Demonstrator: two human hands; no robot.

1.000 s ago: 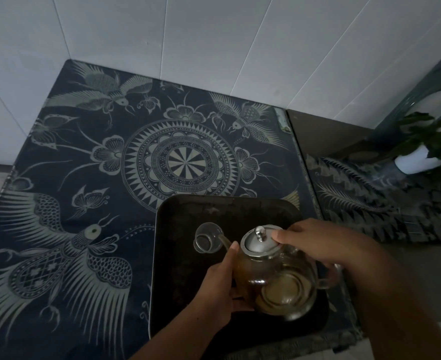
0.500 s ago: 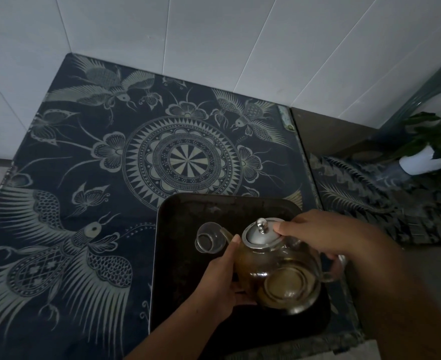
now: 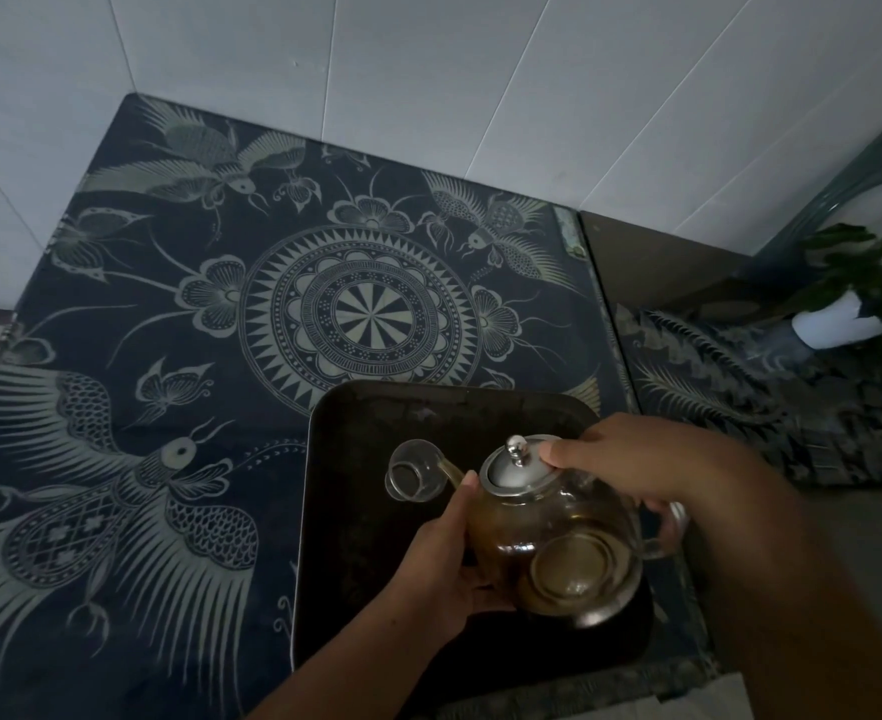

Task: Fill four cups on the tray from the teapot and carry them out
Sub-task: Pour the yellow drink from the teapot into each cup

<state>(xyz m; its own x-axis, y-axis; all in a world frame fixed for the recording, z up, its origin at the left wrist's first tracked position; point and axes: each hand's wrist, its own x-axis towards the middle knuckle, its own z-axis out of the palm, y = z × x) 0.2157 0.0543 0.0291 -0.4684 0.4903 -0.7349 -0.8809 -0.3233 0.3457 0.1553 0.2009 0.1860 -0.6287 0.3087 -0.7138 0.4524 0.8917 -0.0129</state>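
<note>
On the dark tray (image 3: 324,511), only one small glass cup (image 3: 411,472) is visible, lying under the spout and looking nearly empty. Your left hand (image 3: 441,569) cups the tilted glass teapot (image 3: 558,543) from the side, while your right hand (image 3: 636,465) grips its handle with a fingertip (image 3: 550,453) pressing the steel lid (image 3: 519,467). You're barely started: filling remains, then carrying out.

dim, bluish indoor light, wall (image 3: 428,85) brightest, dark tray (image 3: 428,413) nearly detail-less, faint highlights on metal lid (image 3: 519,467), wide-angle bending at edges, plant (image 3: 865,272) perhaps motion-blurred
</note>
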